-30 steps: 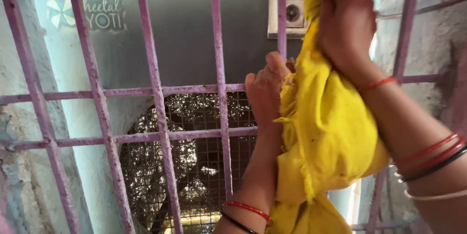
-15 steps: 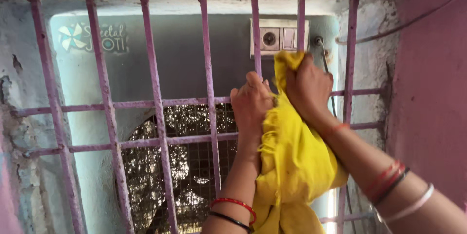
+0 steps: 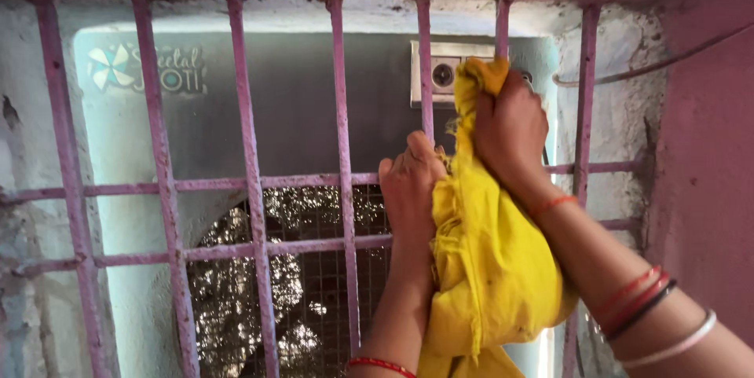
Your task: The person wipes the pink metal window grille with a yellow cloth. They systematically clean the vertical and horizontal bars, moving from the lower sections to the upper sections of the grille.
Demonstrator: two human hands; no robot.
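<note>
Against the pink window grille (image 3: 343,181), the right hand (image 3: 510,130) clenches the top of a yellow cloth (image 3: 487,260), which hangs below it; the left hand (image 3: 410,189) grips the cloth's edge beside a bar.

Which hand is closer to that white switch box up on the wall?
The right hand. It grips the yellow cloth just below and right of the switch box, partly covering it. The left hand is lower down, by the pink bars.
</note>
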